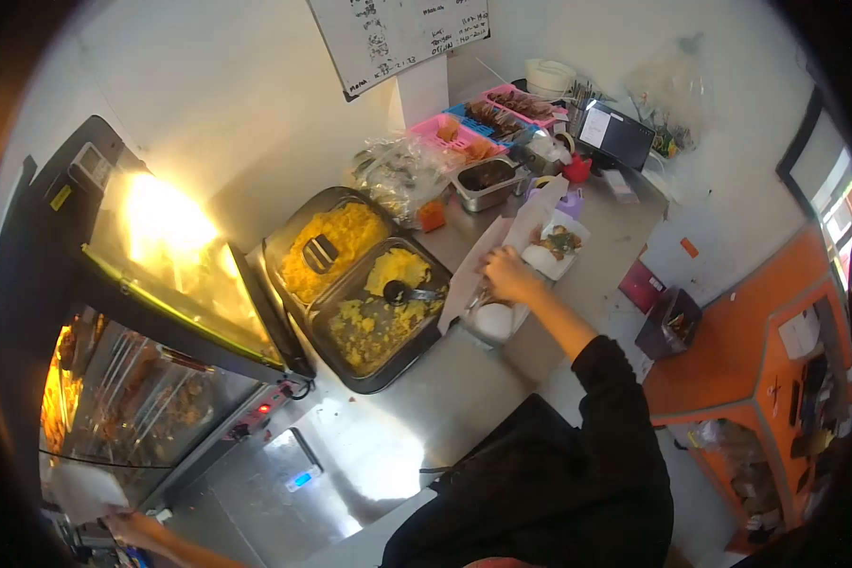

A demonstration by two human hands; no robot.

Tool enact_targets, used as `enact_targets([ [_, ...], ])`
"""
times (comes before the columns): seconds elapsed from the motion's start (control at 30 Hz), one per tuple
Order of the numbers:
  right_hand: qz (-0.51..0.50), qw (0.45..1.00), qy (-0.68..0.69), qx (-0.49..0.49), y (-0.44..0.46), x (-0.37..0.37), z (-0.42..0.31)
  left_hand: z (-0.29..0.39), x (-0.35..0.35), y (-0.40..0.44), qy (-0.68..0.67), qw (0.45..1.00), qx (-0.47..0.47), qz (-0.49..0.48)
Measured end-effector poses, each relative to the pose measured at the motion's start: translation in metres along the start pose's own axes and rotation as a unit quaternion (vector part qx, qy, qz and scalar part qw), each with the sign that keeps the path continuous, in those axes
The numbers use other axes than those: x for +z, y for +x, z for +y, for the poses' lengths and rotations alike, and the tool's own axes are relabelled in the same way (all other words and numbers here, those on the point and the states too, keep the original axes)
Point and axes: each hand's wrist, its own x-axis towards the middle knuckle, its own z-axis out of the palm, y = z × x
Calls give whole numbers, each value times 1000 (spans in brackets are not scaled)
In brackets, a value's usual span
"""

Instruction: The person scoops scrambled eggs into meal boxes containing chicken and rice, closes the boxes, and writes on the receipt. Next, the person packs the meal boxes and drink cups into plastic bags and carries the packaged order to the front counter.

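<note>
My right hand (510, 275), in a black sleeve, reaches over two open food cartons on the steel counter. Its fingers are bent down at the nearer carton, and what they grip, if anything, is hidden. A white rice mound (494, 320) sits in that nearer carton. The farther carton holds another rice mound (541, 259) and a brown-green topping (560, 240). Upright pinkish lid flaps (471, 275) stand on the left of the cartons. At the lower left, my left hand (134, 528) is closed on a white paper piece (87, 490), blurred, in front of the glass warmer.
A black two-part pan (374, 379) of yellow food holds a black scoop (397, 292). A lit warming cabinet (161, 379) stands left. Behind are a metal tray (484, 196), plastic bags (398, 175), coloured baskets (492, 119) and a tablet (625, 142). A small scale (300, 480) lies in front.
</note>
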Motion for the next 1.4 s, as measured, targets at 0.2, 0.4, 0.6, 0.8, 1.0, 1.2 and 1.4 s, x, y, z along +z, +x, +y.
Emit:
enact_targets([
  [0.2,-86,791,601,77,-1,-54,-44,348,-109,-139,-470,785,-307,-261],
  [0.4,-18,637,763,105,-52,-78,23,609,-218,-164,-711,499,-248,-429],
  [0.6,51,560,806,182,-71,-91,135,729,-256,-131,-743,471,-234,-413],
  [0.8,167,871,457,-61,-66,-127,164,776,-272,-91,-795,486,-191,-308],
  [1.0,229,816,524,-82,-69,-149,174,759,-257,-60,-861,-111,-371,-330],
  [1.2,52,676,728,-103,-40,-156,164,738,-262,-32,-885,-28,-337,-319],
  [1.4,78,575,803,-140,-4,-155,122,699,-249,-17,-904,-47,-327,-269],
])
